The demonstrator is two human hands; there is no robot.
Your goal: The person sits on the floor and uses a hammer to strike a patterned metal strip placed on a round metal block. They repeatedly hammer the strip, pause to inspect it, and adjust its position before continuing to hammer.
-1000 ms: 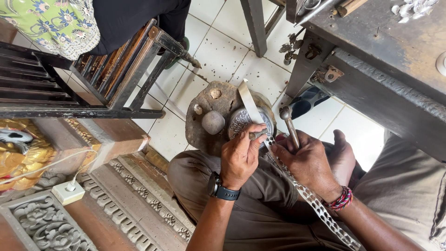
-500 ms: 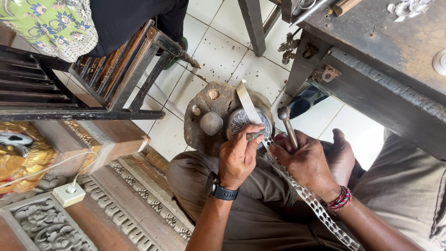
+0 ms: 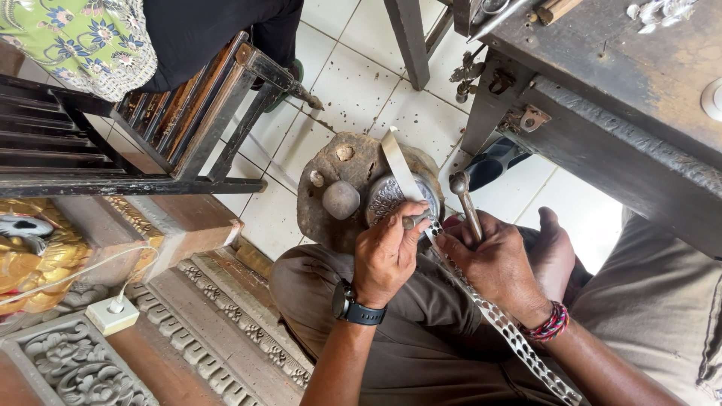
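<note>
Your left hand [image 3: 387, 252] pinches a small punch [image 3: 418, 220] onto the metal strip [image 3: 481, 301], which crosses your lap onto the round steel block [image 3: 391, 197]. Your right hand [image 3: 492, 259], beside that block, grips a small hammer [image 3: 465, 201], so you seem mid-stamping; the next strike calls for a steady, upright punch.

white tiled floor [image 3: 361, 83] | dark metal workbench [image 3: 624, 98] – right | carved wooden panels [image 3: 188, 331] – lower left

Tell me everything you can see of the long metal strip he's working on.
The metal strip is long, thin, silvery, and looks like sheet metal. Its lower stretch bears rows of punched dimples; the upper end is plain and smooth. It lies diagonally from the round block on the floor down across the lap. The left hand sets a small punch on it; the right hand, holding a hammer, rests over it.
</note>
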